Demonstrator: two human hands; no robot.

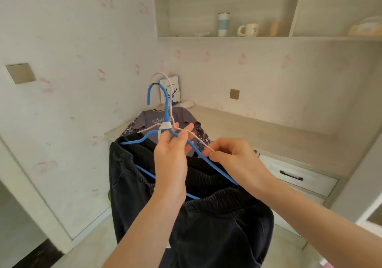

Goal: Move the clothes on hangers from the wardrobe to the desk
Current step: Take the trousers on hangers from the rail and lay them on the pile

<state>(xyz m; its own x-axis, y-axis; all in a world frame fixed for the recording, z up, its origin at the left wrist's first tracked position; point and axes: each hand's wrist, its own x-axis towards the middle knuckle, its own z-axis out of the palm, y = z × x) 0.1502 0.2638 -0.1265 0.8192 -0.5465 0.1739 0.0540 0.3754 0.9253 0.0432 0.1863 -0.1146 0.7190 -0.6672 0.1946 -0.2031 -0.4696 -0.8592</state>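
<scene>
Hanging from a blue hanger (215,169), the dark trousers (206,230) are up in mid-air in front of the person, near and left of the desk (237,127), not yet over it. The left hand (172,156) grips that hanger at its neck, fingers curled round the joint where a white wrap binds it. A second, pink hanger (159,73) stands against the same neck with its hook just behind the blue one. The right hand (235,158) pinches the pink hanger's right arm between thumb and fingertips. Whether the pink hanger carries any cloth cannot be told.

The blue hanger's long axis runs from far left to near right, with the trousers drooping below it toward the floor. The desk lies beyond the grip, farther off and to the right. A purple top (151,121) appears to lie on the desk's far left corner already, directly behind the two hooks.

My reading is that the load sits on the left hand, so that hand must carry the trousers forward over the desk edge. The right hand, nearer the bare part of the desk, is better placed to peel the pink hanger away or steady the waistband. The trousers hang below the desk top, so they may catch on its front edge unless lifted.
</scene>
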